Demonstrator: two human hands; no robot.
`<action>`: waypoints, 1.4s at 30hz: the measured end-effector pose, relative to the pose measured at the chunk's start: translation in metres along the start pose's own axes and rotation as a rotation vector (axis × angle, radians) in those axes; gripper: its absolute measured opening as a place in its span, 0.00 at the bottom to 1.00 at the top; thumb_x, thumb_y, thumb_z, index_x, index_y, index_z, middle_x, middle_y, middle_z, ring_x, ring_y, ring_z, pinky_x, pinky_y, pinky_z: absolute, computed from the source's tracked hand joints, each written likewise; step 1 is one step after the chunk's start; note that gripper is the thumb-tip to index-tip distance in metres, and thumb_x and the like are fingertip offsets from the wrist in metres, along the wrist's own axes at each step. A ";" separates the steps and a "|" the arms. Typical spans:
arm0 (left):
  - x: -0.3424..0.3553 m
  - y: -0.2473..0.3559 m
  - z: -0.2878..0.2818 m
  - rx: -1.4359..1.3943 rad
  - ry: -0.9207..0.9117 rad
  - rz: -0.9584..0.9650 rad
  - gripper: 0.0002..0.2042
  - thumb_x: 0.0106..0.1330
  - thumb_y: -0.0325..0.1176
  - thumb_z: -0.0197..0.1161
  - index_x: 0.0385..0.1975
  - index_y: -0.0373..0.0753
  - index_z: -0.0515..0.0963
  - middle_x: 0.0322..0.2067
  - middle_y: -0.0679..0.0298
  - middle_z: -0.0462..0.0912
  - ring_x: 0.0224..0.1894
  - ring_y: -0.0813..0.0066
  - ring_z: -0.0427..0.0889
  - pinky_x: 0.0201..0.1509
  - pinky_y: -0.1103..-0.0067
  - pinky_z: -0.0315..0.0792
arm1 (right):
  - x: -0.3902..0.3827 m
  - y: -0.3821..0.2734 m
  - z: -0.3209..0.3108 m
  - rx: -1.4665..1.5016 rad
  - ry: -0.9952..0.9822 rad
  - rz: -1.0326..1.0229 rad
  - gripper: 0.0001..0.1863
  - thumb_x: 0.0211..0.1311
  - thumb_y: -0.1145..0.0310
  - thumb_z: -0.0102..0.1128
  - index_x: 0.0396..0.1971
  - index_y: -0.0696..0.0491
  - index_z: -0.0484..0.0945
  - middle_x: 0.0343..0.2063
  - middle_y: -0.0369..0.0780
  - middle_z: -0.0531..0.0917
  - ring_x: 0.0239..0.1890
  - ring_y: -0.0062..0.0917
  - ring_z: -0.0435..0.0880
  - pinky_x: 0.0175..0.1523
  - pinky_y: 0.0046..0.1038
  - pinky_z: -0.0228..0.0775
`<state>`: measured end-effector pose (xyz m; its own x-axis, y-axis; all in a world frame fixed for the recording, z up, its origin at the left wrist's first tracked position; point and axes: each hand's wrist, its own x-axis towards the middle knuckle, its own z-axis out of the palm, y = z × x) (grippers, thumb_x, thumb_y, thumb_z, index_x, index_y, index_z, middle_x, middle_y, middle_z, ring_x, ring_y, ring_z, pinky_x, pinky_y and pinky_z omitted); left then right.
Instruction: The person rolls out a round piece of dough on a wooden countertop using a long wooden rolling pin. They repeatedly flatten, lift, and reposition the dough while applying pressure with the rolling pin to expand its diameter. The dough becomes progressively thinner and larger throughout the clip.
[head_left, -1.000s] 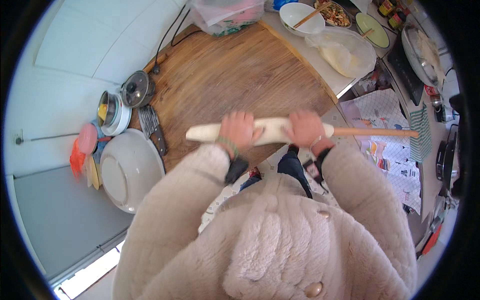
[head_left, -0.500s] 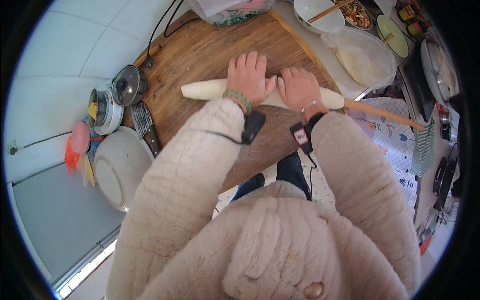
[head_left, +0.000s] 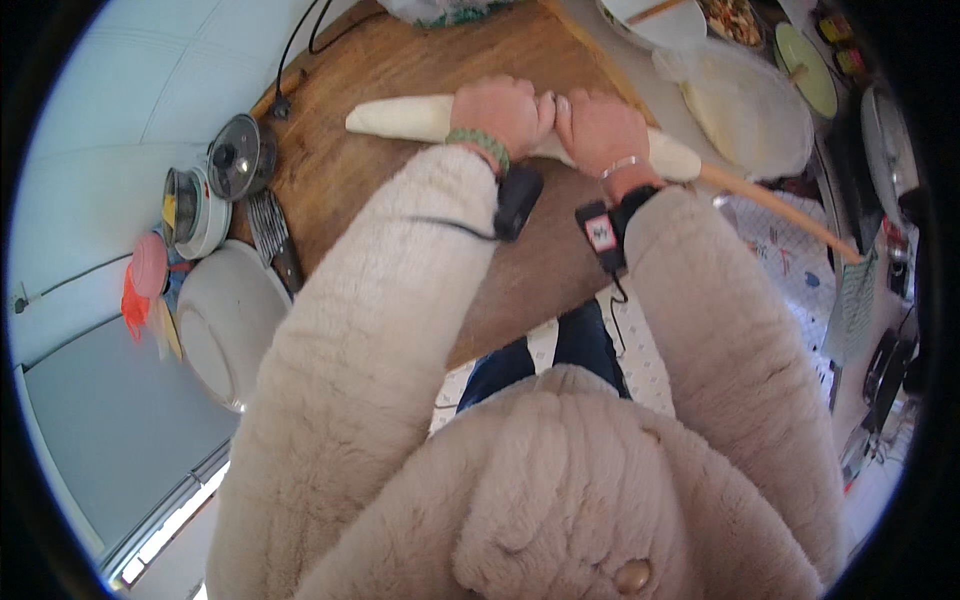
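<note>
A sheet of pale dough [head_left: 400, 118] is wrapped in a long roll around a wooden rolling pin [head_left: 780, 210]. The bare end of the pin sticks out past the board on the right. My left hand [head_left: 497, 118] and my right hand [head_left: 604, 132] lie side by side on top of the roll, thumbs almost touching. Their fingers curl down over its far side, so the fingertips are hidden. Underneath is a large wooden board [head_left: 400, 70] with a curved edge.
Left of the board are a knife [head_left: 272, 240], a glass-lidded pot [head_left: 240, 158], stacked bowls [head_left: 208, 215] and a big pale basin [head_left: 228, 325]. A black cord [head_left: 284, 75] crosses its far left corner. On the right lie a plastic bag of dough [head_left: 745, 115] and a green plate [head_left: 806, 70].
Both hands and the dough roll have moved away from me across the board. My fingers, stretched out more before, now curl over the roll. The view has shifted slightly.
</note>
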<state>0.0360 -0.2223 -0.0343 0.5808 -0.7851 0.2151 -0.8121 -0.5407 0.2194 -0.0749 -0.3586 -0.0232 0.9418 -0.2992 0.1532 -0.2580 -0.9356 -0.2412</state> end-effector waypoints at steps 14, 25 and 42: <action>-0.163 0.026 -0.088 -0.033 -0.079 -0.232 0.19 0.59 0.47 0.62 0.38 0.36 0.78 0.39 0.53 0.80 0.44 0.51 0.78 0.50 0.57 0.68 | -0.147 -0.046 -0.058 -0.053 -0.255 0.132 0.19 0.67 0.53 0.50 0.34 0.54 0.82 0.36 0.49 0.85 0.45 0.43 0.82 0.53 0.45 0.69; -0.153 -0.051 -0.042 -0.033 0.178 -0.233 0.23 0.58 0.41 0.61 0.51 0.36 0.76 0.50 0.54 0.78 0.56 0.52 0.73 0.67 0.53 0.56 | -0.133 0.043 0.004 0.011 0.199 0.587 0.20 0.71 0.59 0.42 0.45 0.53 0.82 0.46 0.42 0.84 0.55 0.39 0.77 0.66 0.46 0.57; -0.011 -0.090 -0.020 0.159 0.103 0.048 0.19 0.63 0.50 0.55 0.26 0.39 0.81 0.28 0.54 0.82 0.35 0.52 0.80 0.40 0.59 0.72 | -0.025 0.060 0.001 -0.058 -0.059 0.293 0.17 0.69 0.56 0.48 0.36 0.52 0.80 0.36 0.45 0.84 0.42 0.43 0.82 0.47 0.46 0.73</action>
<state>0.1035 -0.1592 -0.0375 0.5372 -0.7804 0.3199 -0.8329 -0.5506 0.0554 -0.1139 -0.4068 -0.0420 0.8361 -0.5478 0.0293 -0.5305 -0.8209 -0.2114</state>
